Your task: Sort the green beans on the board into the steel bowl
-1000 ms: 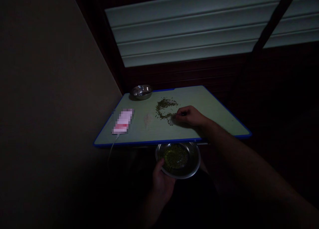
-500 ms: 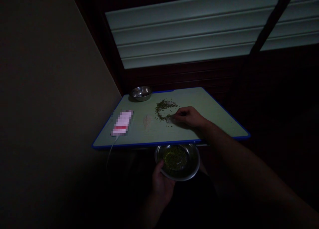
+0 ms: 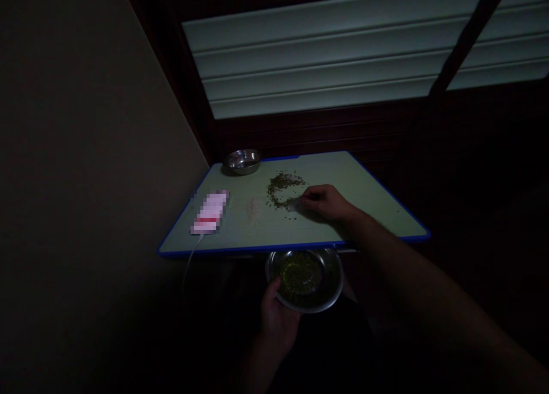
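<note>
My left hand [image 3: 279,322] grips the near rim of a steel bowl [image 3: 337,282], thumb over the edge, just below the table's front edge. Small green beans [image 3: 300,273], which look like mung beans, cover the bowl's bottom. On the pale green tabletop [image 3: 369,211], my right hand [image 3: 326,202] rests with its fingers pinched together. Its fingertips touch the lower end of a curved scatter of green beans [image 3: 281,182]. Whitish grains [image 3: 295,178] lie among them. Whatever the fingertips hold is too small and dark to make out.
Another steel bowl [image 3: 243,163] stands at the table's back left corner. A phone [image 3: 210,212] with a blurred screen lies at the left, its white cable [image 3: 187,265] hanging over the front edge. A faint pinkish patch of grains [image 3: 253,210] is between phone and beans.
My right hand has shifted very slightly right, its fingertips still by the beans. The bowl in my left hand stays almost where it was.
</note>
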The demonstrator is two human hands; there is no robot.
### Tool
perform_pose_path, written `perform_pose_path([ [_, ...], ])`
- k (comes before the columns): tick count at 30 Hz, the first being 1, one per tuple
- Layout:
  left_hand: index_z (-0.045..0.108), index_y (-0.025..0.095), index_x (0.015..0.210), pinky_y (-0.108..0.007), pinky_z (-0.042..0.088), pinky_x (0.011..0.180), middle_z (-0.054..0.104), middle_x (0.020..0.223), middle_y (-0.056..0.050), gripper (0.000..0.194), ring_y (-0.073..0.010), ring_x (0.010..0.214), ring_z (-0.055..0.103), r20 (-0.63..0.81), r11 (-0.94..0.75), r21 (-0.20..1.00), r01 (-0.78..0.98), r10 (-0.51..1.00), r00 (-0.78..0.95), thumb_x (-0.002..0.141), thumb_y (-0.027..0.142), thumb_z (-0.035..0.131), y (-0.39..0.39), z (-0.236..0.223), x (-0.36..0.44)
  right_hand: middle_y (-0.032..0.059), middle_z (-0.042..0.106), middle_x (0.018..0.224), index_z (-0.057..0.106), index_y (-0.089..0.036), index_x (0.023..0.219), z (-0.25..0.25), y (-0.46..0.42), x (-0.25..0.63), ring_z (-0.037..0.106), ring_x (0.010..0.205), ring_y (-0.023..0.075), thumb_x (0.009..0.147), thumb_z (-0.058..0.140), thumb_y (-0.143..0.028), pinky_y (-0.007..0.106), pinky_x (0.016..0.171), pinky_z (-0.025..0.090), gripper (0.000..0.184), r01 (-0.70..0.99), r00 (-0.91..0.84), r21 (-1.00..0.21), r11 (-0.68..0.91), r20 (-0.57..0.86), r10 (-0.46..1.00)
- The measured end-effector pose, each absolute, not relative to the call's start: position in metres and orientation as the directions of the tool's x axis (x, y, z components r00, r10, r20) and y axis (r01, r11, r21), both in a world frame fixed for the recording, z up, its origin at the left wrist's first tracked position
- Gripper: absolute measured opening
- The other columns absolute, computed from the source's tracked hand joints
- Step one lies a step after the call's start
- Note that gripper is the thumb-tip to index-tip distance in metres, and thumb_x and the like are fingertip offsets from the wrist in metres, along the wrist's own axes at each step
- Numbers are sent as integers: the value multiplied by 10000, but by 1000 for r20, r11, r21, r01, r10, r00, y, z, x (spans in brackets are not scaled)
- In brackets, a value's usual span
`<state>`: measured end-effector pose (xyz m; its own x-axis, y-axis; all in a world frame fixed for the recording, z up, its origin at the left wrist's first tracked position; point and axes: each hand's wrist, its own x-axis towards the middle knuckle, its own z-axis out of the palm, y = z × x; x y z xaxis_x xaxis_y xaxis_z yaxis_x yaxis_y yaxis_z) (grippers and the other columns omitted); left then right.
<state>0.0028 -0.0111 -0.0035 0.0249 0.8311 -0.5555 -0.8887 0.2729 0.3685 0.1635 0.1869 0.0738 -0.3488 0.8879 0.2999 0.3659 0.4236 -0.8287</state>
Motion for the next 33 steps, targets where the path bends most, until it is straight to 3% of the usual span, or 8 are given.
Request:
perform_pose_path([
  [13, 631, 192, 1230, -438, 521, 907, 769, 974, -82, 398, -263, 971, 696, -567, 278, 350, -895, 823, 34, 845, 286, 590, -11, -5, 2, 31, 652, 677, 673, -177, 672, 75, 187, 163, 557, 682, 171, 684, 672, -321, 328, 683, 449, 144, 343, -352, -851, 397, 276, 895],
  [24, 651, 201, 1188, -487, 504, 940, 769, 951, -76, 359, -269, 959, 701, -574, 286, 363, -887, 818, 29, 849, 291, 576, -10, -7, 2, 19, 614, 630, 655, -158, 643, 79, 181, 161, 529, 619, 148, 658, 676, -367, 304, 625, 423, 211, 344, -373, -870, 353, 218, 902],
  [33, 656, 162, 1174, -460, 518, 919, 771, 930, -87, 352, -265, 940, 705, -588, 274, 345, -898, 809, 20, 845, 267, 585, -10, -4, 3, 28, 635, 639, 670, -154, 657, 77, 181, 160, 534, 614, 145, 664, 690, -369, 307, 631, 437, 216, 351, -390, -863, 364, 219, 894],
])
